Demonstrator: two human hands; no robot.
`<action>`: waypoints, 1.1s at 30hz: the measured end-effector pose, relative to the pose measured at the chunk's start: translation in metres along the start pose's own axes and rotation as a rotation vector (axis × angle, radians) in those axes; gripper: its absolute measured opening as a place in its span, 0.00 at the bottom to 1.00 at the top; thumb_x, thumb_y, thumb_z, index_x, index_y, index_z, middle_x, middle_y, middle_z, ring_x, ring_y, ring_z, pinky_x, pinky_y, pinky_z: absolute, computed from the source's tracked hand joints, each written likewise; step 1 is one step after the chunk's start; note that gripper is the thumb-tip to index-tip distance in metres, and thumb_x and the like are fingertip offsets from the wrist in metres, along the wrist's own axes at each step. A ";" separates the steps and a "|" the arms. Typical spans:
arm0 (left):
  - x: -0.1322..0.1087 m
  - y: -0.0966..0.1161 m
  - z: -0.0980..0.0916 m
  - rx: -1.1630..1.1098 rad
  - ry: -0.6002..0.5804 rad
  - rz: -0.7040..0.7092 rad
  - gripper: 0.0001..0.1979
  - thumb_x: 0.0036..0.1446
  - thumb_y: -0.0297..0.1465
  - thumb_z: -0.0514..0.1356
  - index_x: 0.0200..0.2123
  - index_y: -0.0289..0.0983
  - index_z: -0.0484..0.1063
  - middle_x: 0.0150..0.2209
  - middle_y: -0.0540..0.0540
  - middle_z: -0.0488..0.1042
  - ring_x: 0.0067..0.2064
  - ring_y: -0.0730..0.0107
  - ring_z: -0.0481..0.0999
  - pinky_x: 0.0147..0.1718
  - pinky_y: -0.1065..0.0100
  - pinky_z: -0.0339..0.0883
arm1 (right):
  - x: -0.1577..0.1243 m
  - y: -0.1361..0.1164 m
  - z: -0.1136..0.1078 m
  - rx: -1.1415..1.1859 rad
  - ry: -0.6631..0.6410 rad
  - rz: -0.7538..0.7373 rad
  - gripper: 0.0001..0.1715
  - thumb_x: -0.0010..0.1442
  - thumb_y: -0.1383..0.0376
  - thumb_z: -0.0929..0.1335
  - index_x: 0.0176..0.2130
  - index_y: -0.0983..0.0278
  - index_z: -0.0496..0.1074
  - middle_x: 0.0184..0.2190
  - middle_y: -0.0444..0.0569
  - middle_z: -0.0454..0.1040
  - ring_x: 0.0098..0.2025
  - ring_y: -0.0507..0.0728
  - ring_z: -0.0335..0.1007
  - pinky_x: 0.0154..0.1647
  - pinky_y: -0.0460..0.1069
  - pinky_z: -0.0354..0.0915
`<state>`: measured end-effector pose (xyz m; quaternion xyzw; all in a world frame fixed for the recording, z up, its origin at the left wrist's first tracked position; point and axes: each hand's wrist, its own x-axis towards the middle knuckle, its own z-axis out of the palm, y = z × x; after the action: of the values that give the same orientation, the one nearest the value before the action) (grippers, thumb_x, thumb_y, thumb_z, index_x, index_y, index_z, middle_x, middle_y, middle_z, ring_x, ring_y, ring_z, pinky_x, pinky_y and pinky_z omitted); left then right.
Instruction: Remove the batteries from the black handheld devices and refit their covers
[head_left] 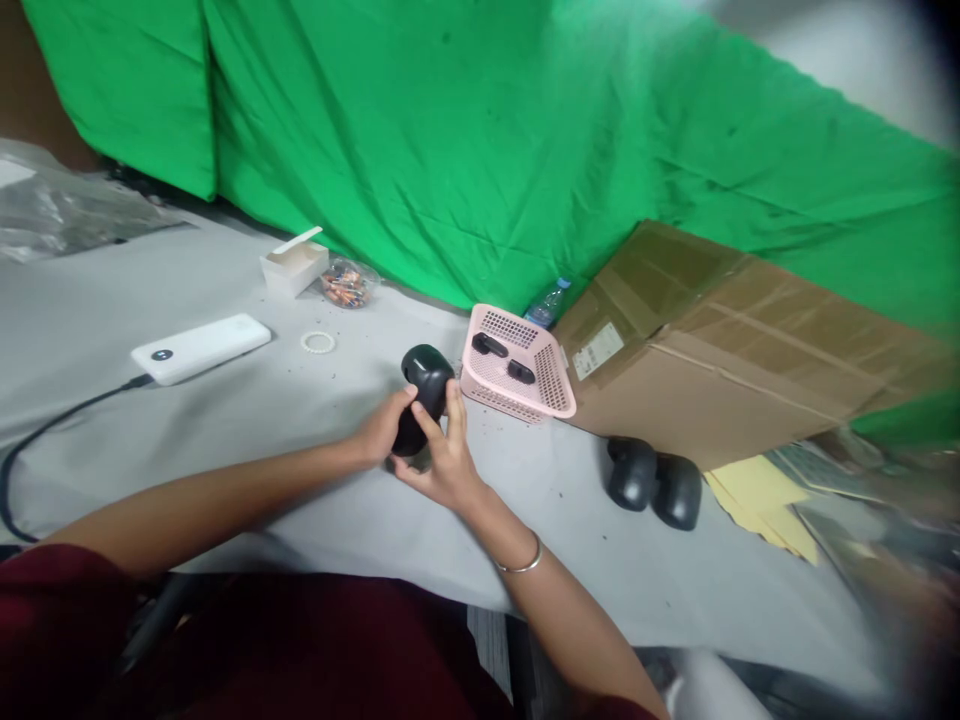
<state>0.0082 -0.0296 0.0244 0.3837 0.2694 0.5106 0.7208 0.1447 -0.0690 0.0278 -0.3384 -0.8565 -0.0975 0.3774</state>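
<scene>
1. Left hand (386, 425) and right hand (444, 455): fingers closed around black rounded gadget (429, 392), held just left of pink basket (489, 393).
2. Risk: smooth casing; loosened fingers could drop it, or a rightward slip could knock basket.

A pink basket (471, 352) blocks the right of the hands (442, 465); gray cloth (225, 440) leaves room leftward to the white power bank (201, 348).

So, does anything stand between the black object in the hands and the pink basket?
Only the thumb of the right hand, on the basket side of the black object. Nothing else lies before the pink plastic basket.
</scene>
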 end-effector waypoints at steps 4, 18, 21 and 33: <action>0.010 0.012 0.002 -0.125 0.117 -0.051 0.24 0.53 0.46 0.53 0.36 0.31 0.76 0.30 0.40 0.77 0.34 0.59 0.76 0.34 0.64 0.69 | 0.001 0.003 0.000 0.045 -0.036 -0.022 0.40 0.60 0.68 0.67 0.66 0.58 0.48 0.67 0.58 0.41 0.69 0.68 0.39 0.63 0.67 0.56; 0.013 0.032 0.010 -0.195 0.231 -0.072 0.26 0.61 0.41 0.44 0.37 0.28 0.74 0.29 0.40 0.75 0.32 0.64 0.76 0.33 0.69 0.71 | -0.002 0.004 0.005 -0.015 -0.031 0.139 0.42 0.53 0.62 0.69 0.63 0.62 0.54 0.48 0.57 0.58 0.51 0.62 0.59 0.50 0.58 0.67; 0.016 0.034 0.005 -0.208 0.221 -0.043 0.26 0.60 0.42 0.45 0.40 0.27 0.74 0.30 0.38 0.76 0.29 0.65 0.75 0.30 0.69 0.71 | -0.002 0.019 0.001 -0.116 0.067 0.329 0.38 0.51 0.60 0.71 0.59 0.64 0.61 0.45 0.56 0.57 0.49 0.63 0.58 0.50 0.58 0.65; 0.011 0.032 0.002 -0.319 -0.114 -0.239 0.29 0.58 0.42 0.43 0.44 0.24 0.72 0.32 0.35 0.74 0.27 0.59 0.74 0.26 0.60 0.70 | -0.015 0.053 0.003 -0.225 -0.357 0.803 0.36 0.56 0.48 0.69 0.56 0.65 0.66 0.47 0.60 0.61 0.53 0.70 0.58 0.52 0.64 0.60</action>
<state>-0.0037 -0.0135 0.0521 0.2581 0.1873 0.4350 0.8421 0.1845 -0.0358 0.0098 -0.6943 -0.6931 0.0240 0.1925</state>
